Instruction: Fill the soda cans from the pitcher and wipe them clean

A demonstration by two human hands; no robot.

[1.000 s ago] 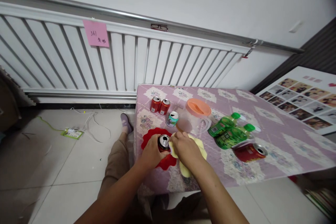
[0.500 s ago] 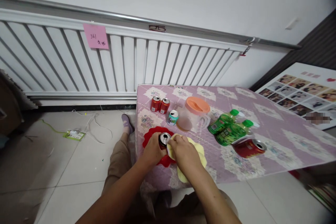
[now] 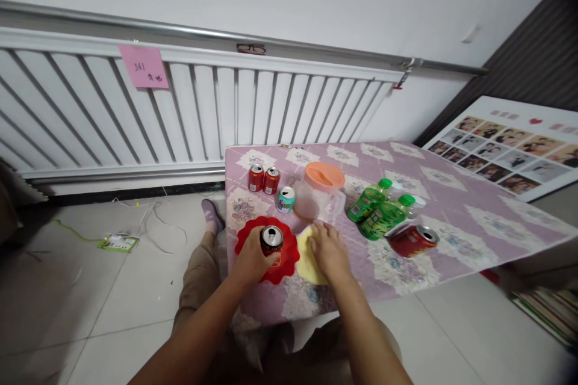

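Black-and-red cylindrical metal can (image 3: 271,239): opened, upright, gripped by left hand (image 3: 251,260), not yet released. Right hand (image 3: 332,251): on soft yellow cloth (image 3: 309,266), four o'clock from can; grip indeterminable.

Pink note (image 3: 144,66): "361", handwritten; two characters below it, not legible with certainty. Photo board (image 3: 485,149): red heart (image 3: 536,121) sign; adjacent pink marks blurred. Bottles (image 3: 383,218) and cans (image 3: 272,237): print present, brands unreadable.

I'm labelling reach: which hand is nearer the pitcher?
Right: the right hand is close in front of the pitcher; the left hand grips a can farther left.
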